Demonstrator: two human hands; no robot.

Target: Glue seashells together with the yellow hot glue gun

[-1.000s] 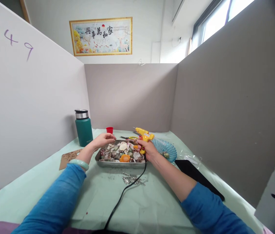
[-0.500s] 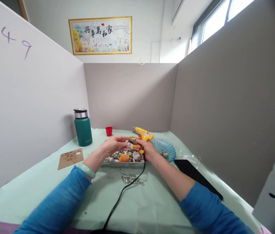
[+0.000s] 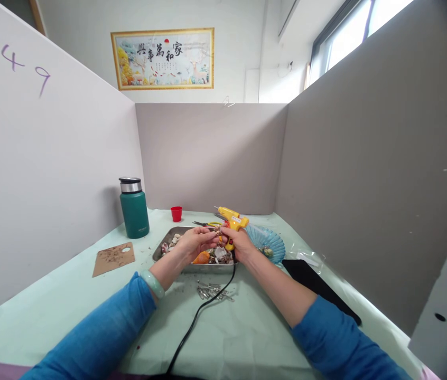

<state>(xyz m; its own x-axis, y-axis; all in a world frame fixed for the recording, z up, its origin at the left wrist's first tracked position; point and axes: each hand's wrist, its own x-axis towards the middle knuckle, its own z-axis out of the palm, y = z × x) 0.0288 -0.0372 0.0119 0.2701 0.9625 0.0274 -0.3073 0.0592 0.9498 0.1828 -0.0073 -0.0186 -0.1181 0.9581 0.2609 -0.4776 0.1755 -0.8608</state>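
My right hand point(image 3: 240, 244) is wrapped round the grip of a yellow hot glue gun point(image 3: 232, 219), its nozzle pointing up and to the left. Against its fingertips, my left hand point(image 3: 197, 244) pinches something small and brownish that I cannot make out. Both hands are above a metal tray point(image 3: 207, 268) of shells and stones. Inside it, an orange shell point(image 3: 201, 257) and a pale shell point(image 3: 220, 253) show below the hands. The gun's black cord point(image 3: 195, 319) runs down towards me.
Several small metal clips point(image 3: 212, 291) lie before the tray. Pliers point(image 3: 203, 224) and a red cup point(image 3: 176, 213) are behind it. A blue plate point(image 3: 275, 240) and black board point(image 3: 322, 290) are on the right, a green bottle point(image 3: 134, 214) and brown card point(image 3: 113, 258) on the left.
My left hand has moved right and slightly down to my right fingertips, its fingers drawn together. More of the tray's left side and the pliers now show. The glue gun has barely moved.
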